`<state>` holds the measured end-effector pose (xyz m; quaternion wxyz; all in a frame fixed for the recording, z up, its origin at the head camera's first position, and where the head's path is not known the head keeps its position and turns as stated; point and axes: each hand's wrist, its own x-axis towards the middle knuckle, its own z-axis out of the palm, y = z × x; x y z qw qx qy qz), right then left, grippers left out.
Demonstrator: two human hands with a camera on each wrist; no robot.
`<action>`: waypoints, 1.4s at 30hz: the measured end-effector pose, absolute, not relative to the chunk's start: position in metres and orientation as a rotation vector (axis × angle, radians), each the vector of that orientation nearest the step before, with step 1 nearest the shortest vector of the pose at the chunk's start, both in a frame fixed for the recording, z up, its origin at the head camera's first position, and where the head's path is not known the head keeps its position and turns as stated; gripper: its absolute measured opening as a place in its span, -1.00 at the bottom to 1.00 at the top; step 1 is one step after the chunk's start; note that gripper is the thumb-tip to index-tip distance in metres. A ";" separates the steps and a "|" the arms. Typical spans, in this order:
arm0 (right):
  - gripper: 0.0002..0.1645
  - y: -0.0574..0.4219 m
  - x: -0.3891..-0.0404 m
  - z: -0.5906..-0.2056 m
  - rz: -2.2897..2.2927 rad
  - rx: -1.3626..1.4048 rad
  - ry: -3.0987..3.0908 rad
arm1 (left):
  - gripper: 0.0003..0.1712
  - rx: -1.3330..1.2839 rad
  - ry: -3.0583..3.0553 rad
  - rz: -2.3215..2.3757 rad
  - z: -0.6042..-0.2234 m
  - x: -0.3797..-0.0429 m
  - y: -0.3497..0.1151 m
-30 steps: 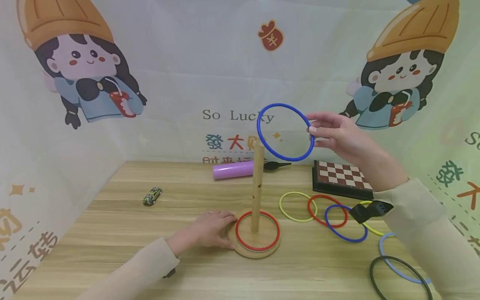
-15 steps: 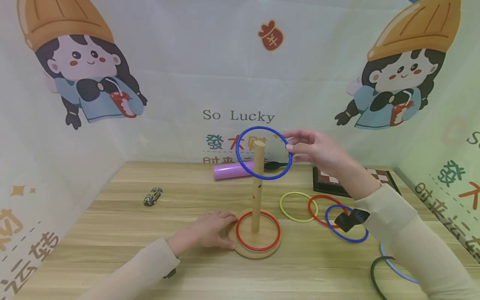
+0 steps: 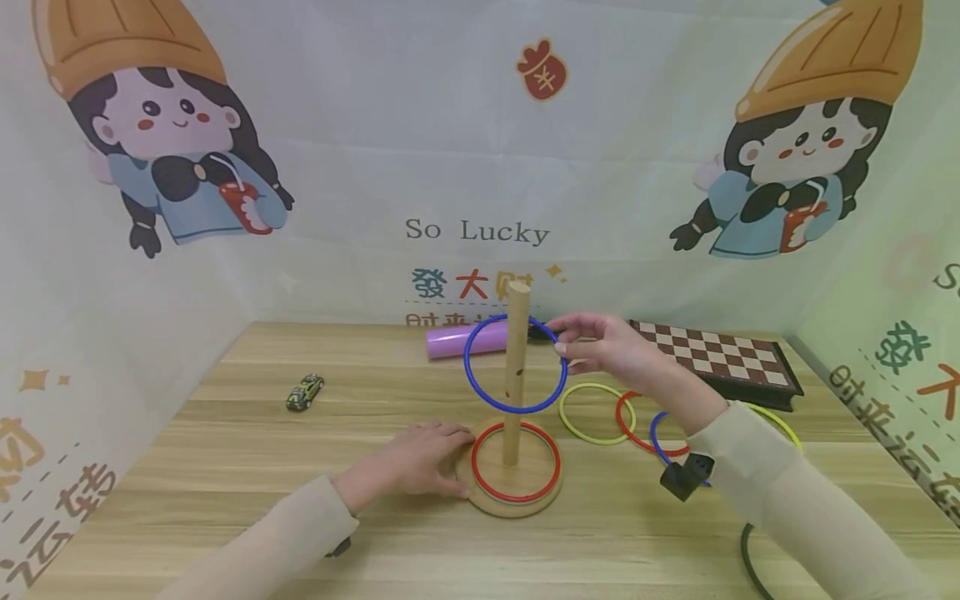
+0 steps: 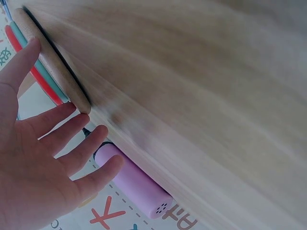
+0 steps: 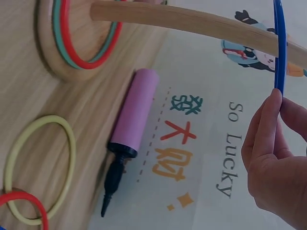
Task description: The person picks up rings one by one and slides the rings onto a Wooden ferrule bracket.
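A wooden peg (image 3: 515, 358) stands upright on a round wooden base (image 3: 513, 511). Around its foot lie a red ring (image 3: 515, 499) and, under that, a teal ring (image 5: 60, 40), clearest in the wrist views. My right hand (image 3: 611, 350) pinches a blue ring (image 3: 467, 367) by its right side, thumb against fingers. That ring encircles the peg below its top, well above the base. At the base's left edge my left hand (image 3: 412, 458) rests with fingers spread; the left wrist view shows thumb and forefinger touching the rim.
To the right lie a yellow ring (image 3: 562, 421), a red ring (image 3: 630, 437) and a blue ring (image 3: 658, 446), overlapping, partly behind my right arm. A chessboard box (image 3: 720, 358) sits back right. Behind the peg lies a purple hand pump (image 3: 457, 341); a toy car (image 3: 305, 392) stands left.
My right hand has moved left and down, bringing the blue ring from the upper right of the peg over its top and partway down. The left hand has stayed at the base.
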<state>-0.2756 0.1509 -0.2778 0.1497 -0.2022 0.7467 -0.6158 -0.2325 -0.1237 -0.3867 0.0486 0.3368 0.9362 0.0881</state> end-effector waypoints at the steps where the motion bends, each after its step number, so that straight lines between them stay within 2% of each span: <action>1: -0.53 0.151 -0.276 -0.281 -1.761 -0.584 2.144 | -0.16 1.025 2.853 0.272 -0.387 -0.232 -0.124; 23: -0.56 0.160 -0.272 -0.345 -1.668 -0.547 2.128 | -0.17 1.037 2.861 0.276 -0.391 -0.235 -0.124; 42: -0.61 0.157 -0.265 -0.378 -1.693 -0.513 2.085 | -0.18 1.024 2.851 0.299 -0.388 -0.233 -0.124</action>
